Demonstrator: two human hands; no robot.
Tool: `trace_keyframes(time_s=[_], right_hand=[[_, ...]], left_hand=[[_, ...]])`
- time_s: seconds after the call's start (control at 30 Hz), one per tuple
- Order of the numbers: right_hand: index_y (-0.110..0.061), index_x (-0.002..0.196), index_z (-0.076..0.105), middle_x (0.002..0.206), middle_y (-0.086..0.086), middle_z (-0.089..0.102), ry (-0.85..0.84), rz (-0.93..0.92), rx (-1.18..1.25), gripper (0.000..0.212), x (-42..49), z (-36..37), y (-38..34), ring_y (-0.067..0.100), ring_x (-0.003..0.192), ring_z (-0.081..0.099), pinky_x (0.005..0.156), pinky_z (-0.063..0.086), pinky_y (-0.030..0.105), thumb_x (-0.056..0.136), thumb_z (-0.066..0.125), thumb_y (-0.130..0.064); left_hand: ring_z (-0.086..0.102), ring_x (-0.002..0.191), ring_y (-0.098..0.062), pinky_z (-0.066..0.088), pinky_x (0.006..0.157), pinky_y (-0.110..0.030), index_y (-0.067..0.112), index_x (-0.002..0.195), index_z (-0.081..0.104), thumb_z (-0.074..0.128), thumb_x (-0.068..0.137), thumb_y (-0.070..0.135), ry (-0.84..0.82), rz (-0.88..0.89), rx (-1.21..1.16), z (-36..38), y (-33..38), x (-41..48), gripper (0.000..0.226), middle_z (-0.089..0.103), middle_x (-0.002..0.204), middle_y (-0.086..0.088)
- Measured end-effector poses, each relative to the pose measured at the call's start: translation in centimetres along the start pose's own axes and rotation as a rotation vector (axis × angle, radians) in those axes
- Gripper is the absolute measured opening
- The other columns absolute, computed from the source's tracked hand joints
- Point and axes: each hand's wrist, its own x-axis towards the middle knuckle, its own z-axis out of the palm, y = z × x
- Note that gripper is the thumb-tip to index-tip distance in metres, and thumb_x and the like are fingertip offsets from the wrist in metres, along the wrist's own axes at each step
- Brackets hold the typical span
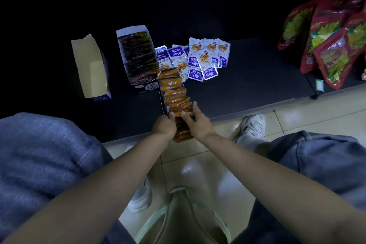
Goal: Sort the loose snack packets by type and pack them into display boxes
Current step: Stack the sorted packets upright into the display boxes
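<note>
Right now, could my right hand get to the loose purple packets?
Probably yes: the purple packets lie uncovered just beyond the right hand, though it must first release the orange packets.

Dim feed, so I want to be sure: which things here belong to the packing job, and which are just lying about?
Job: orange packets, held by left hand and right hand; dark-packet box; empty box; loose purple packets.
Lying about: red bags; green tag.
</note>
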Motion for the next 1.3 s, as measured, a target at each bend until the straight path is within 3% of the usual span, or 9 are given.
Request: trace_keyframes(time_s=[0.1,0.23,0.37,0.53,0.67,0.77,0.97,1.2,1.3], right_hand=[[-0.015,0.143,0.038,0.133,0.01,0.055,0.03,-0.018,-0.001,0.05,0.0,0.1,-0.2,0.027,0.125,0.05,0.094,0.038,0.029,0.1,0.044,-0.04],[-0.014,0.152,0.015,0.143,0.008,0.045,0.014,-0.002,0.05,0.064,0.6,1.2,-0.3,0.028,0.13,0.046,0.102,0.037,0.034,0.1,0.046,-0.036],[-0.016,0.144,0.028,0.134,0.009,0.051,-0.008,0.02,0.062,0.052,1.4,1.2,-0.7,0.025,0.121,0.051,0.09,0.038,0.028,0.1,0.048,-0.031],[-0.03,0.154,0.004,0.148,0.003,0.039,-0.12,0.109,0.238,0.088,1.7,-0.4,0.4,0.025,0.132,0.044,0.108,0.039,0.045,0.088,0.054,-0.06],[-0.036,0.148,0.025,0.14,0.0,0.05,-0.234,0.195,0.416,0.083,2.1,-1.2,1.0,0.022,0.12,0.054,0.094,0.05,0.048,0.08,0.056,-0.071],[-0.045,0.139,0.036,0.131,-0.003,0.058,-0.3,0.202,0.394,0.077,2.9,-1.2,0.6,0.021,0.115,0.057,0.095,0.049,0.05,0.072,0.065,-0.07],[-0.035,0.13,0.048,0.121,0.002,0.062,-0.341,0.236,0.434,0.053,3.7,-1.4,0.5,0.022,0.11,0.06,0.093,0.05,0.043,0.083,0.063,-0.056],[-0.029,0.129,0.048,0.114,0.002,0.065,-0.25,0.218,0.46,0.049,2.6,-1.9,1.6,0.019,0.102,0.063,0.078,0.052,0.035,0.087,0.058,-0.052],[-0.03,0.124,0.052,0.114,0.003,0.067,-0.179,0.201,0.507,0.044,2.1,-3.6,2.5,0.02,0.102,0.065,0.084,0.054,0.039,0.086,0.057,-0.051]], left_hand=[[0.061,0.101,-0.032,0.049,0.089,-0.042,0.003,0.111,0.059,0.029,0.104,0.037,0.064,0.023,0.095,0.4,-0.1,0.2,0.046,0.064,0.109,-0.017],[0.062,0.101,-0.033,0.051,0.092,-0.045,0.005,0.11,0.058,0.03,0.104,0.037,0.015,-0.02,-0.064,0.4,0.0,0.5,0.044,0.064,0.109,-0.018],[0.063,0.103,-0.031,0.054,0.089,-0.044,0.009,0.121,0.055,0.033,0.103,0.037,-0.1,-0.082,-0.214,-0.3,-0.1,0.6,0.04,0.063,0.114,-0.016],[0.065,0.1,-0.028,0.057,0.082,-0.047,0.018,0.127,0.05,0.038,0.097,0.055,-0.229,-0.165,-0.389,-0.9,0.1,0.4,0.049,0.064,0.115,-0.013],[0.064,0.1,-0.031,0.059,0.065,-0.049,0.026,0.139,0.038,0.038,0.094,0.06,-0.264,-0.211,-0.492,-1.6,0.4,0.5,0.057,0.058,0.126,-0.013],[0.063,0.094,-0.03,0.059,0.056,-0.045,0.034,0.147,0.027,0.037,0.095,0.06,-0.262,-0.234,-0.512,-2.4,0.7,0.9,0.059,0.05,0.137,-0.014],[0.063,0.096,-0.031,0.055,0.081,-0.05,0.024,0.129,0.049,0.038,0.094,0.061,-0.323,-0.295,-0.514,-2.6,0.9,1.5,0.052,0.06,0.102,-0.011],[0.065,0.102,-0.029,0.054,0.086,-0.053,0.025,0.126,0.052,0.041,0.095,0.058,-0.355,-0.286,-0.474,-1.6,1.3,1.1,0.047,0.062,0.115,-0.011],[0.064,0.1,-0.027,0.057,0.075,-0.047,0.03,0.128,0.052,0.038,0.096,0.058,-0.346,-0.239,-0.427,0.0,3.2,0.5,0.044,0.062,0.117,-0.006]])
